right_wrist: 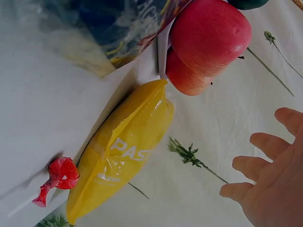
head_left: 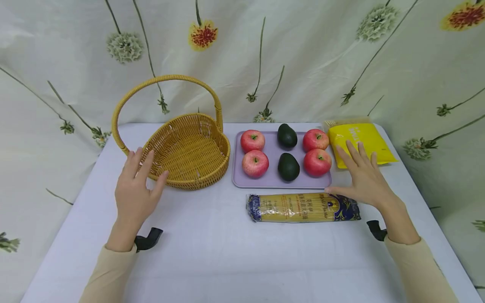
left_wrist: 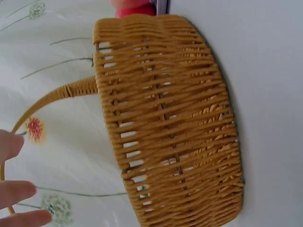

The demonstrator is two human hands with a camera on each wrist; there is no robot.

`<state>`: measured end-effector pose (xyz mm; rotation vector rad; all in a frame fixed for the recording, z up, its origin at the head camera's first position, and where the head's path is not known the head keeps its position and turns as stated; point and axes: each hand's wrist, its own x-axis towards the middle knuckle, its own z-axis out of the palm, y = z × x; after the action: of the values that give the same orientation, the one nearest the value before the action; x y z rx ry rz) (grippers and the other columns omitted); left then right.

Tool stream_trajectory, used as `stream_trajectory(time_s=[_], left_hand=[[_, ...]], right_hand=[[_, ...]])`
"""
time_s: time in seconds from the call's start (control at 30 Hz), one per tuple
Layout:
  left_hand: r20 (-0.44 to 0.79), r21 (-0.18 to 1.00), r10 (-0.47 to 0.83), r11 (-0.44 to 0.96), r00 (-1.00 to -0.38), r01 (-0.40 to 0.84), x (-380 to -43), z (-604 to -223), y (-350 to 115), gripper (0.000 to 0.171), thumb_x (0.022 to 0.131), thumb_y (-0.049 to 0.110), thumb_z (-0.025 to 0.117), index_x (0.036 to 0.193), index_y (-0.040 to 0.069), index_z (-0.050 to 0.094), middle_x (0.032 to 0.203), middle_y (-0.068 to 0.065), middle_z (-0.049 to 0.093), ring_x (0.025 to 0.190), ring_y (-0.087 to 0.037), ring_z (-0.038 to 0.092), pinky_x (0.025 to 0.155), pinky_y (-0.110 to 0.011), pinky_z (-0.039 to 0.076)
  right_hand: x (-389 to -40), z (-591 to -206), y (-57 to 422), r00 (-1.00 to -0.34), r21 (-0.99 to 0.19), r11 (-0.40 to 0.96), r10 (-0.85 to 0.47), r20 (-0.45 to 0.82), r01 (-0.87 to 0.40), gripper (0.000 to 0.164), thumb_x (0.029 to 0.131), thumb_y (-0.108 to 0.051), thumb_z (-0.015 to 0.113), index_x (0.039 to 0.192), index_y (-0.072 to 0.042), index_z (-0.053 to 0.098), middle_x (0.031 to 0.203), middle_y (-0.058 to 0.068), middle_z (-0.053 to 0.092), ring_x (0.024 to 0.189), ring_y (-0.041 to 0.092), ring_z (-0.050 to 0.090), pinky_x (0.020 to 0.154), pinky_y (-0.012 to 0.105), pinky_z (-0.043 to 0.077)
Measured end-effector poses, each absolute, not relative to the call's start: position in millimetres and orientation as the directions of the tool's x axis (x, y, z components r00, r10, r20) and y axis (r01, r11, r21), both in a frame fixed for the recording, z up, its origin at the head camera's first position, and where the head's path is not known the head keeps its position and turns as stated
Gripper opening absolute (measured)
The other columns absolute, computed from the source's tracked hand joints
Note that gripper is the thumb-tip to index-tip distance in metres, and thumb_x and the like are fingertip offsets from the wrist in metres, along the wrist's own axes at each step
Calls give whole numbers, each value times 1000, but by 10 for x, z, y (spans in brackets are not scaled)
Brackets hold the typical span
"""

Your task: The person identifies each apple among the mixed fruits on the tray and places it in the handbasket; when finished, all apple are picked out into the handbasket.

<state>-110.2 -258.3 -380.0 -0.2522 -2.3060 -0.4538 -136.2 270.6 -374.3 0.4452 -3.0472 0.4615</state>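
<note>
Head view shows left hand (head_left: 135, 194) near basket (head_left: 214, 169) – right hand (head_left: 366, 182) near spaghetti (head_left: 297, 208).

The left hand (head_left: 135, 194) and right hand (head_left: 366, 180) are held well apart, fingers (head_left: 145, 167) extended, thumbs (head_left: 161, 182) spread inward; both forearms (head_left: 107, 273) are angled forward.

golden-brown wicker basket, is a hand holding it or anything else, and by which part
Nothing is held: the left hand grips neither the golden-brown wicker basket nor its arched handle, and the right hand is empty too.
</note>
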Motion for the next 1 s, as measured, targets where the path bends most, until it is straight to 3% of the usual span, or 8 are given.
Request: stream_trajectory(time_s=[0.13, 0.27, 0.37, 0.5, 0.57, 0.73, 1.0], left_hand=[[804, 336, -106, 892, -585, 301, -1119, -3774, -2626, 53, 92, 38, 57, 127, -1, 62, 129, -24, 61, 122, -43, 55, 101, -55, 47], [793, 450, -263, 862, -550, 235, -1142, -3753, -2681, 51, 89, 29, 63, 131, 0, 60, 127, -22, 63, 116, -42, 58, 97, -53, 48], [737, 524, -347, 836, -580, 166, -1167, -3744, -2717, 53, 90, 25, 65, 136, 2, 56, 130, -21, 62, 117, -39, 58, 91, -53, 50], [648, 608, -427, 789, -630, 91, -1209, -3749, -2759, 54, 90, 18, 67, 139, 2, 53, 131, -21, 60, 116, -37, 59, 85, -31, 50], [596, 644, -458, 763, -660, 52, -1238, -3750, -2768, 54, 91, 18, 66, 140, 2, 51, 132, -20, 60, 116, -36, 59, 84, -27, 47], [481, 695, -511, 718, -713, -45, -1302, -3755, -2779, 54, 94, 21, 61, 143, 2, 47, 135, -20, 57, 119, -34, 58, 89, -46, 52], [478, 710, -527, 703, -703, -45, -1406, -3828, -2817, 39, 95, 14, 59, 133, 5, 60, 122, -19, 66, 113, -34, 64, 75, -17, 42]], right_hand=[[-1396, -3738, 2687, -949, -326, 892, -283, 139, -314, 114, 71, -55, 78, 157, -14, 16, 164, 20, 7, 150, 46, -2, 114, 71, -2], [-1435, -3750, 2659, -944, -380, 866, -272, 188, -325, 110, 73, -51, 78, 157, -14, 18, 164, 18, 9, 151, 42, 0, 116, 69, 0], [-1463, -3763, 2633, -944, -418, 849, -258, 206, -323, 108, 74, -50, 78, 157, -14, 19, 164, 18, 11, 151, 40, 0, 117, 67, 1], [-1494, -3762, 2596, -953, -454, 840, -229, 200, -297, 107, 76, -51, 76, 157, -16, 17, 164, 17, 10, 152, 39, 1, 118, 65, 2], [-1506, -3756, 2586, -962, -478, 836, -203, 184, -268, 106, 77, -52, 75, 158, -17, 15, 165, 15, 8, 152, 39, 2, 117, 67, 4], [-1554, -3763, 2572, -980, -556, 808, -132, 147, -193, 105, 78, -48, 75, 158, -19, 13, 166, 11, 7, 151, 39, 8, 110, 75, 15], [-1646, -3862, 2599, -986, -681, 715, -66, 155, -155, 103, 80, -39, 78, 158, -17, 15, 165, 13, 13, 150, 41, 14, 111, 72, 19]])
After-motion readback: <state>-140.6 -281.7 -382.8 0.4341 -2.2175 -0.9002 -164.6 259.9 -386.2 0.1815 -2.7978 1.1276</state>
